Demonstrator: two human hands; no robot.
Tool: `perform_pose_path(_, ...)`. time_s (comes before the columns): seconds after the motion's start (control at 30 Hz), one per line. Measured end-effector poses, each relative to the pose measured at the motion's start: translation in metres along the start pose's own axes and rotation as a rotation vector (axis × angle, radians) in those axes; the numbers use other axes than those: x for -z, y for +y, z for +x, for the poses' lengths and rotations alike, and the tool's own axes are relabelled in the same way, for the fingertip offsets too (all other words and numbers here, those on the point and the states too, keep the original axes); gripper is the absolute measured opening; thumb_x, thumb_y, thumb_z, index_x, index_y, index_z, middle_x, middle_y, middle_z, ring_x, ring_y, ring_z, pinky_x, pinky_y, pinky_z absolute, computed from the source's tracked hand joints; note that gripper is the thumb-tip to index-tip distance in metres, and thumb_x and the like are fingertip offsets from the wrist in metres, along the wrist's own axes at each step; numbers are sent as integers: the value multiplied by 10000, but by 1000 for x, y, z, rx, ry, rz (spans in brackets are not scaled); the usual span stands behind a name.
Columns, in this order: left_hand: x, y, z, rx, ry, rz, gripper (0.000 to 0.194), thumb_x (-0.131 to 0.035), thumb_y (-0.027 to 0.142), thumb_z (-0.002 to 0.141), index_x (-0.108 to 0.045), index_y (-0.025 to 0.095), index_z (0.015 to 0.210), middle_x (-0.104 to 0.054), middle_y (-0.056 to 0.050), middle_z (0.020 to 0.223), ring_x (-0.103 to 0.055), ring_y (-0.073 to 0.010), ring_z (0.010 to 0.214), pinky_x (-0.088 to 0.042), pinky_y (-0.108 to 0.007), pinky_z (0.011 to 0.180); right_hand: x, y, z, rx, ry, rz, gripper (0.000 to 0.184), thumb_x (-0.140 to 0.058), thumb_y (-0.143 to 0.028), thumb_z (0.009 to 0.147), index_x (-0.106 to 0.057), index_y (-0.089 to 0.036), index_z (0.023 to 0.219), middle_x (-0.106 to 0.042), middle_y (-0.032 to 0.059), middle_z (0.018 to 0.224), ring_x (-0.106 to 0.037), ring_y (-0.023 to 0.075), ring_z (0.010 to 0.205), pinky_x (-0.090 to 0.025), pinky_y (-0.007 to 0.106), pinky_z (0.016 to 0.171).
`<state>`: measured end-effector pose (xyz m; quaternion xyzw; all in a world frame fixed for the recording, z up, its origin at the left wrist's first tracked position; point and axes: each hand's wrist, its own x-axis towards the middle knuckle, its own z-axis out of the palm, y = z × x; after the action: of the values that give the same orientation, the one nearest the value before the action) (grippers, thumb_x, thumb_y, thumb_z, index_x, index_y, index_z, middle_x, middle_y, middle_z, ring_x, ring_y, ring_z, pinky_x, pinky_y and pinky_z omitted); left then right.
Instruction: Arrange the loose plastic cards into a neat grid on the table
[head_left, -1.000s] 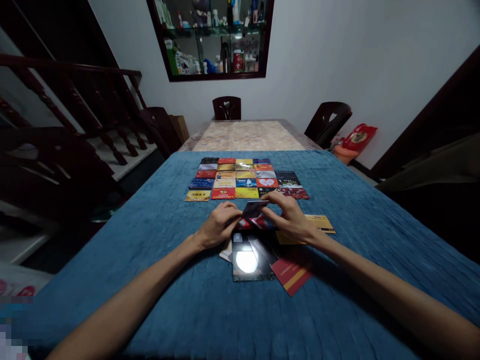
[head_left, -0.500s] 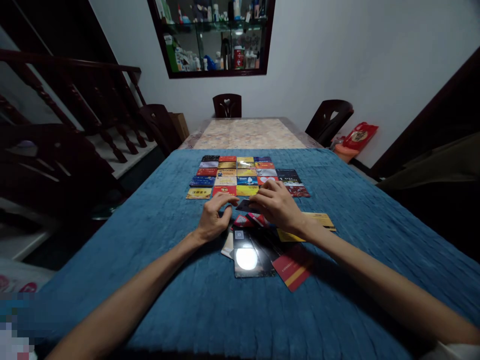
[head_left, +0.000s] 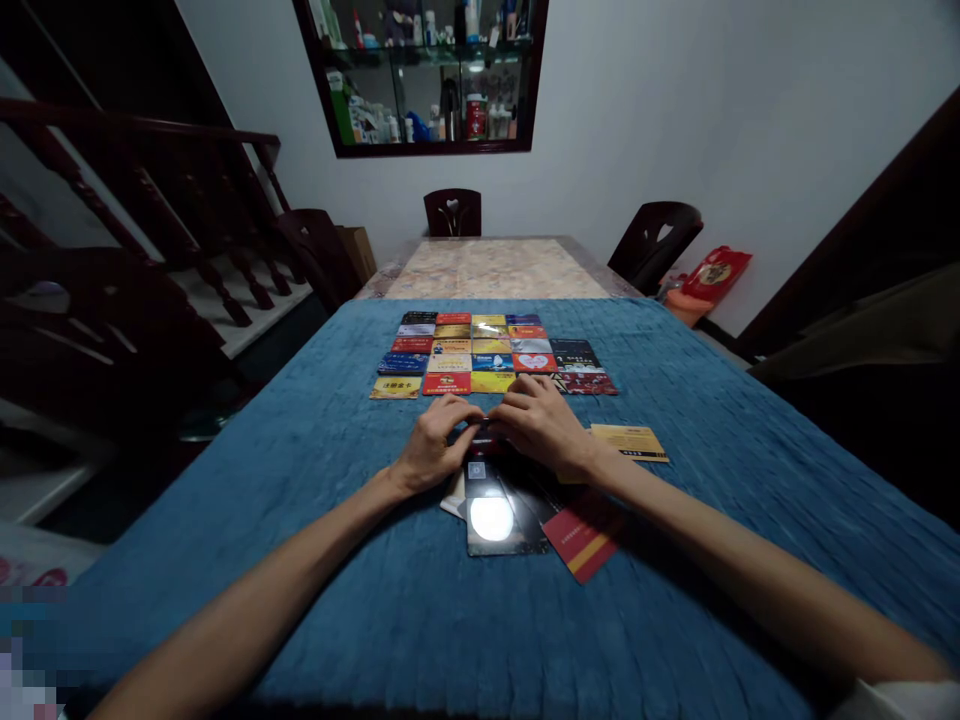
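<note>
Both my hands meet over a loose pile of cards (head_left: pixel 517 490) on the blue cloth (head_left: pixel 337 560). My left hand (head_left: pixel 437 442) is curled, its fingertips pinching the left end of a dark card (head_left: pixel 480 437). Fingers bent down, my right hand (head_left: pixel 538 425) grips the same card's right end. The card lies low, just above the pile. A glossy black card (head_left: pixel 493 517) with a bright glare spot and a red card with a yellow stripe (head_left: pixel 586 537) lie in front of my wrists. A yellow card (head_left: pixel 630 441) lies to the right of my right hand.
A neat grid of coloured cards (head_left: pixel 491 355) covers the cloth just beyond my hands. Farther off stand a marble tabletop (head_left: pixel 495 268), dark chairs (head_left: pixel 452 212), and a glass wall cabinet (head_left: pixel 427 75). A stair rail (head_left: pixel 150 200) runs along the left.
My right hand drew back from the card grid toward the pile, lowering the dark card. My left hand moved in to meet it. The yellow card on the right shows more.
</note>
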<state>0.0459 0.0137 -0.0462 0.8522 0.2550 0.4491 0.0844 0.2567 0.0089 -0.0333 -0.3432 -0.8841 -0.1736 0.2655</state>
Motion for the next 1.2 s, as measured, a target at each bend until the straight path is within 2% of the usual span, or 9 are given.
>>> perform_pose_path(0.2, 3, -10, 0, 5, -13, 28, 164, -556, 67, 883, -645, 166, 979, -695, -46, 891, -635, -178, 868, -542, -321, 802, -4, 8, -6, -42, -23, 11, 142, -584, -282, 950, -688, -221, 1025, -747, 50, 896, -530, 247, 920, -309, 367, 803)
perform_pose_path(0.37, 6, -19, 0, 24, -20, 77, 212, -546, 50, 860, -640, 175, 1004, -698, -43, 908, -628, -191, 904, -543, -338, 826, -9, 11, -10, -103, -41, 0, 220, -577, -246, 928, -655, -218, 1132, -743, 76, 985, -524, 260, 942, -303, 371, 806)
perform_pose_path(0.63, 7, -25, -3, 40, -39, 140, 355, -531, -1, 800, -610, 178, 1096, -693, -59, 1004, -632, -205, 978, -534, -365, 879, -14, 9, -11, -113, -36, -62, 224, -578, -194, 900, -649, -220, 1111, -720, 70, 922, -512, 244, 902, -299, 358, 798)
perform_pose_path(0.9, 7, -31, -5, 27, -50, 171, 303, -531, 40, 836, -613, 168, 1097, -694, -74, 998, -628, -218, 967, -531, -380, 868, -15, 7, -12, -153, -85, -77, 383, -638, -193, 851, -613, -216, 1232, -709, 78, 981, -513, 249, 921, -306, 352, 795)
perform_pose_path(1.2, 4, -33, -7, 93, -119, 213, 372, -548, 74, 823, -579, 174, 1180, -673, -97, 1093, -617, -246, 1032, -519, -434, 933, -19, 3, -12, -247, -150, -38, 452, -671, -255, 860, -572, -200, 1298, -667, 118, 1050, -514, 273, 983, -351, 352, 781)
